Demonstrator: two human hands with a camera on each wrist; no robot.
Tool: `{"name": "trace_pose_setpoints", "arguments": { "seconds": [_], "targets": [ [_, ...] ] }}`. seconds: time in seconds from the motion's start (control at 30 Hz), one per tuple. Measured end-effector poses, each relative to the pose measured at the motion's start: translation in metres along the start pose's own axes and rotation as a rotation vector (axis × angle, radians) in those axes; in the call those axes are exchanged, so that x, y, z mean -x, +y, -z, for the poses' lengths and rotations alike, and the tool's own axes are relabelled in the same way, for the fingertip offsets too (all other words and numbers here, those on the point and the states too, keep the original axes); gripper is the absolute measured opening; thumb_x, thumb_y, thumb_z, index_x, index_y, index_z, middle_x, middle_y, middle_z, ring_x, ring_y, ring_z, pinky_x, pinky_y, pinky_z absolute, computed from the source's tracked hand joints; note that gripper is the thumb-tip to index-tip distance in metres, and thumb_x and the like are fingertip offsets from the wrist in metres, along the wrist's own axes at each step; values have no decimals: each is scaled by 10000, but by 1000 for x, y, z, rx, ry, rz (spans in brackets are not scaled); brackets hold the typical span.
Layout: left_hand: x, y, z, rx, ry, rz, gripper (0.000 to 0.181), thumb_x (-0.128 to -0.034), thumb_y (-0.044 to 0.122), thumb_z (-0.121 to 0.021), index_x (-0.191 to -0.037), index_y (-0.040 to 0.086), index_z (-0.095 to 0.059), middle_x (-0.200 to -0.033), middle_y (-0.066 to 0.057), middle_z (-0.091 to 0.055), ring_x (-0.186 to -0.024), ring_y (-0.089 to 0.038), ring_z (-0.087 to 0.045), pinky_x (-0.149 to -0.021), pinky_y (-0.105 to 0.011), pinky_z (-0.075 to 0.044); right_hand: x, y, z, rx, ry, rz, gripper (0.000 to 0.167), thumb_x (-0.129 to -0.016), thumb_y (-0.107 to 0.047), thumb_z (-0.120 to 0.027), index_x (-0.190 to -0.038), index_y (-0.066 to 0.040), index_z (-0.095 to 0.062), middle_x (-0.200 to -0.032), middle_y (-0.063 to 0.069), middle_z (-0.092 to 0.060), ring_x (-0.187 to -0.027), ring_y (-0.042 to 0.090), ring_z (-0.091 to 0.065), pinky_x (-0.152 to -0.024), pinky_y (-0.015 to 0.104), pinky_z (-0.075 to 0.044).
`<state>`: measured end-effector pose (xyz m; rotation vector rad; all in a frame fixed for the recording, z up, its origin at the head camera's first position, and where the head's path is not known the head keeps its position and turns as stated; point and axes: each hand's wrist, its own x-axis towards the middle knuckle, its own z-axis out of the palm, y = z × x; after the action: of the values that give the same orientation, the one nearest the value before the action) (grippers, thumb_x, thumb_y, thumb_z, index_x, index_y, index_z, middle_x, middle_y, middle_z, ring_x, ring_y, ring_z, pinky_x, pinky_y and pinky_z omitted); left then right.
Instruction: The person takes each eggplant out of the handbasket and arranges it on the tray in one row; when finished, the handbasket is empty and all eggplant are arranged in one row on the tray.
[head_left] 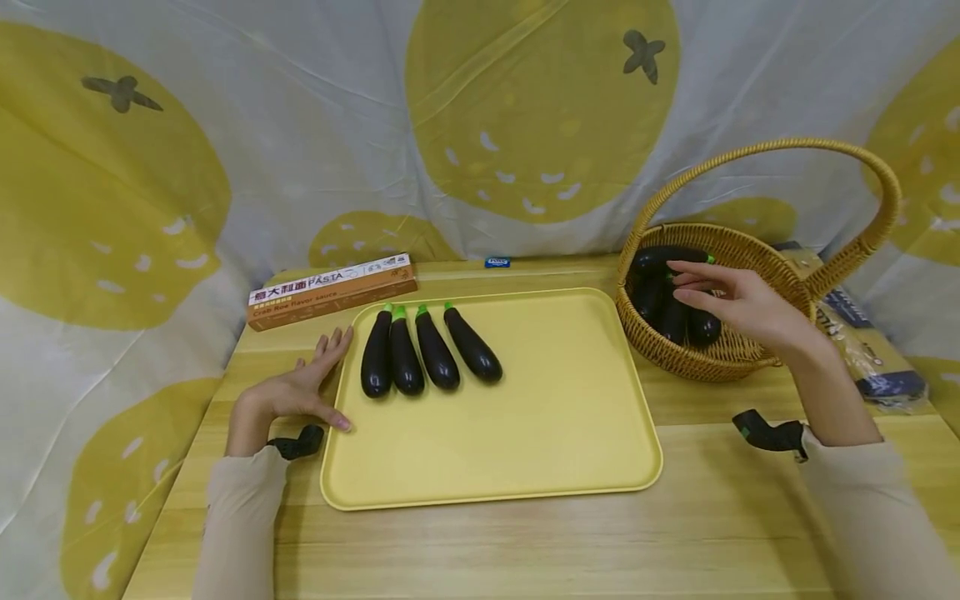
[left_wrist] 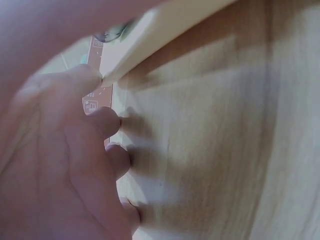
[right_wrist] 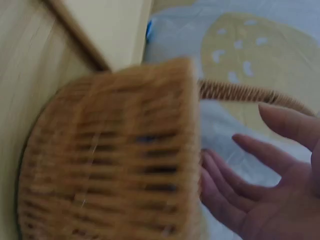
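Several dark eggplants [head_left: 432, 354] with green stems lie side by side on the left half of a yellow tray [head_left: 540, 442]. My left hand [head_left: 303, 387] rests at the tray's left edge, fingers spread, thumb on the rim; the left wrist view shows its fingertips touching the table and the tray's side. My right hand [head_left: 738, 304] is over a wicker basket [head_left: 742, 367] with a tall handle, fingers extended and apart from the thumb, holding nothing. More eggplants [head_left: 675, 321] lie inside the basket below it, partly hidden by the hand. In the right wrist view the basket wall [right_wrist: 110, 150] hides some fingertips.
A pasta box [head_left: 330, 292] lies behind the tray at the left. A small blue packet [head_left: 497, 262] sits by the patterned curtain [head_left: 540, 108]. Right of the basket lie plastic-wrapped packages [head_left: 862, 350]. The basket's handle [head_left: 765, 148] arches above the right hand.
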<state>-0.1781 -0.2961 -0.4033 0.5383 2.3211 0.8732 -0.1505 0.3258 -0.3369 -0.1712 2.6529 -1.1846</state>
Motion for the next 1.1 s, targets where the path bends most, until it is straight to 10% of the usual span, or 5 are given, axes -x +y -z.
{"name": "trace_pose_setpoints", "arguments": {
  "seconds": [0.23,0.37,0.47,0.9,1.1],
  "targets": [
    [1,-2,0,30,2,4,1483,-707,293,-964,-1650,128,169,-1664,-224,329,-1499,-484,356,-1129,-785,209,-9,37,13,-55,-23,-217,783,-1086,-433,-498,-1673,-100,-100,-1599,400,-272,-1454,570,-290,-1148,723,-303],
    [0,-2,0,19,4,4,1475,-714,310,-959,-1652,134,166,-1666,-220,326,-1504,-480,350,-1132,-789,198,-16,50,9,-47,-54,-279,772,-1099,-346,-487,-1667,-82,-36,-1052,270,-611,-996,377,-616,-891,504,-509],
    [-1,-3,-1,18,8,-3,1470,-714,306,-958,-1653,128,160,-1667,-230,317,-1506,-485,341,-1132,-791,194,-19,57,6,-50,-61,-300,747,-1098,-282,-490,-1668,-77,-52,-805,-38,-476,-622,121,-454,-646,342,-416],
    [1,0,0,11,4,1,1488,-702,313,-966,-1652,132,165,-1665,-236,316,-1505,-491,338,-1134,-790,193,-8,64,17,45,-51,-323,765,-1085,-258,-495,-1643,19,-49,-666,-80,-451,-467,56,-300,-520,320,-371],
    [1,-1,0,15,4,11,1494,-698,321,-968,-1651,128,167,-1669,-225,317,-1509,-486,335,-1141,-785,190,-11,63,17,109,-72,-336,805,-1090,-292,-468,-1623,53,27,-1336,435,-491,-735,250,-479,-763,440,-402]
  ]
}}
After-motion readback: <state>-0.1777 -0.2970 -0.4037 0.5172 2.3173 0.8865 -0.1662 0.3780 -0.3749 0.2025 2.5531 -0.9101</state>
